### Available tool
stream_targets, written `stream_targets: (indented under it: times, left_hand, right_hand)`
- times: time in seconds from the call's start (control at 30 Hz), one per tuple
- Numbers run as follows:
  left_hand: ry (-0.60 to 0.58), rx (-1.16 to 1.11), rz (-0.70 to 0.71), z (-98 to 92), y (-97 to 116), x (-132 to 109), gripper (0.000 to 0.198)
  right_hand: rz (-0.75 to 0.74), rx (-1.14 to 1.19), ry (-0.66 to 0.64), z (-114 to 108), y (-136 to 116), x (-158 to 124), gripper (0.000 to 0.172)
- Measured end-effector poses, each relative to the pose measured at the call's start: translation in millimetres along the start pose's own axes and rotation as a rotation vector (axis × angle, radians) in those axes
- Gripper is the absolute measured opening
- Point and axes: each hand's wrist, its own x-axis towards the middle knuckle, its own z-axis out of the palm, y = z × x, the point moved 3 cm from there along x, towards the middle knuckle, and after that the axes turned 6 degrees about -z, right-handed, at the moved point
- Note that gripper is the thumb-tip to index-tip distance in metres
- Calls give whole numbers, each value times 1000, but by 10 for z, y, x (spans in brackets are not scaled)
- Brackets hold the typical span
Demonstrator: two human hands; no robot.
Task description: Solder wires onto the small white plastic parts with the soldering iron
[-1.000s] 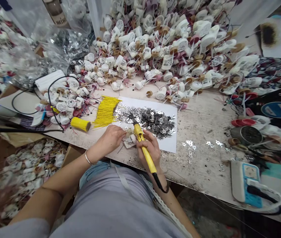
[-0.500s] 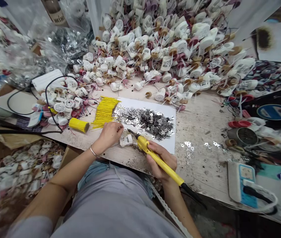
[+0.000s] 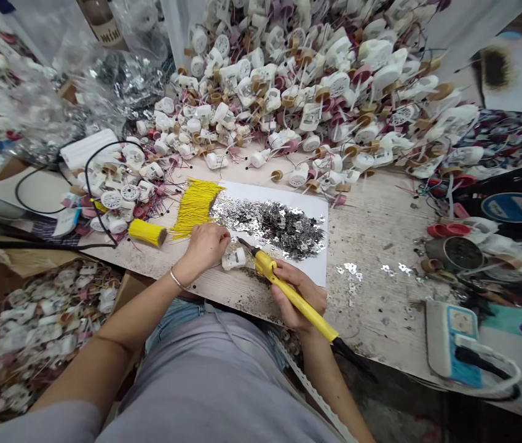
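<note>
Yellow tool (image 3: 266,266) at an angle, the right hand (image 3: 310,290) wraps fingers and thumb around its handle, just off the near edge of the white sheet (image 3: 310,269). It seems gripped well back so that the fingers keep away from the dark tip (image 3: 245,245), which points toward the left hand (image 3: 209,245). That hand lies by the sheet's near-left corner, fingers curled inward; whether they pinch anything cannot be told. Just beside them, at the sheet's near edge, a white plastic part (image 3: 233,259) rests between the two hands, probably for either to reach.

On the sheet, small metal pieces (image 3: 288,231) are heaped, perhaps because its plain surface makes them easy to pick out. Yellow wires (image 3: 198,206) lie side by side along the sheet's left edge, a handy spot for the left hand, and a yellow bundle (image 3: 147,232) lies farther left of the sheet. Loose pieces (image 3: 351,271) dot the bench (image 3: 380,227) right of the sheet. Beyond the sheet rises a pile of white parts (image 3: 307,98), apparently set back so nearer things come first to hand.
</note>
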Motion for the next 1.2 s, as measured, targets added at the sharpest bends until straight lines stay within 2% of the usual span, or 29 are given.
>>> stream_targets:
  times: [0.2,0.5,0.6,0.7,0.77,0.87,0.97,1.03,1.13,1.2]
  left_hand:
    - [-12,30,-4,-25,34,9,24]
    - [-37,50,-18,-54,66,16,26]
    - [-43,51,-21,-64,65,16,26]
    - [-52,51,-25,-70,66,23,26]
    - [-60,53,-27,-67,70,31,26]
    - [-61,58,-30,-56,82,34,26]
    - [-39,63,-34,-58,100,-1,24]
    - [-63,35,0,-65,117,-46,25]
    - [-139,-38,71,-86,120,-95,31]
    - [-90,-37,44,-117,70,-79,31]
  right_hand:
    - [5,52,-96,39,16,-10,49]
    - [-45,37,-142,6,-20,67,49]
    - [-50,24,-116,-5,-35,67,48]
    - [-10,-1,-20,48,-38,57,52]
    - [43,2,30,160,-28,58,42]
    - [58,-29,94,391,-22,87,14]
    - [5,-108,87,563,-38,129,12]
    - [-9,-132,73,574,-50,141,13]
    - [29,-160,63,454,-58,122,14]
    - [44,-182,61,352,-62,97,15]
